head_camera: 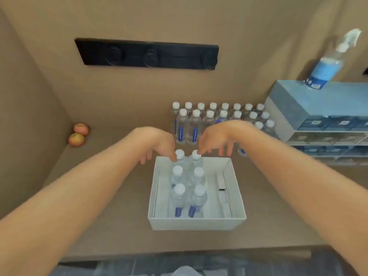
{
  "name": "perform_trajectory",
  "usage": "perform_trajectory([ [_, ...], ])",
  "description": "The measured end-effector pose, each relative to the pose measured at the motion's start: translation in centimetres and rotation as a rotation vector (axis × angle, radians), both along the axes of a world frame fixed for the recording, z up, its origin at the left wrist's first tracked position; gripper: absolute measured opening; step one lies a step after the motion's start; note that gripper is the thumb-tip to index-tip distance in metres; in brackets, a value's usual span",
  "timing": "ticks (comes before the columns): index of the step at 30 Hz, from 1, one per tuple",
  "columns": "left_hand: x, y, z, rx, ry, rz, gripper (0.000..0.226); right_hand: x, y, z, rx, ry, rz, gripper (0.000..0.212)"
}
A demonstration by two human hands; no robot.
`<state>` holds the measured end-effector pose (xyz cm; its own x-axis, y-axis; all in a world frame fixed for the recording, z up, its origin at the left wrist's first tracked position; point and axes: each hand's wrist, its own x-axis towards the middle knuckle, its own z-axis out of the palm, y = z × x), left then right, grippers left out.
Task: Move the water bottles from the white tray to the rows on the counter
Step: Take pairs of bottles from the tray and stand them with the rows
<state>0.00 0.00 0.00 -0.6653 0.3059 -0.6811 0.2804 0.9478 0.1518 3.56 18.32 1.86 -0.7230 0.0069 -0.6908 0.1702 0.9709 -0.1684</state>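
Note:
A white tray [196, 223] sits on the brown counter in front of me. Several clear water bottles with white caps stand in it in two columns at its left half. My left hand [159, 145] hovers over the far left bottle [179, 156], fingertips touching its cap. My right hand [216, 140] reaches down to the far right bottle [196, 157], fingertips at its cap. Neither hand has closed around a bottle. Behind the hands, rows of bottles [219, 114] stand against the back wall, partly hidden by my right wrist.
Two apples [78, 134] lie in the left corner of the counter. A stack of blue boxes [322, 120] stands at the right, with a spray bottle [330, 62] on top. A black panel [147, 54] is set in the back wall.

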Motion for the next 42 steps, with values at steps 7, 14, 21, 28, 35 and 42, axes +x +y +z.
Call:
perform_trajectory([
  [7,0.1,0.1,-7.4,0.25,0.211,-0.012,0.034,0.7,-1.1,-8.2,0.1,0.172,-0.084,0.043],
  [14,-1.6,0.1,-12.4,0.699,0.252,0.155,0.029,-0.1,1.3,-13.0,-0.303,0.47,-0.238,0.028],
  [21,-3.8,1.0,-6.4,0.672,0.346,0.017,0.031,-1.2,4.6,-8.7,-0.509,0.682,-0.085,0.024],
  [28,-7.2,6.8,5.1,0.788,0.501,0.036,0.043,-4.8,10.7,5.0,-0.438,0.872,-0.068,0.039],
  [35,-9.3,15.8,0.0,0.76,0.505,0.112,0.036,-7.0,17.7,0.2,-0.288,0.88,-0.143,0.026],
  [42,-9.5,21.1,-8.0,0.703,0.424,0.143,0.034,-8.4,21.7,-8.6,-0.236,0.822,-0.288,0.03],
])
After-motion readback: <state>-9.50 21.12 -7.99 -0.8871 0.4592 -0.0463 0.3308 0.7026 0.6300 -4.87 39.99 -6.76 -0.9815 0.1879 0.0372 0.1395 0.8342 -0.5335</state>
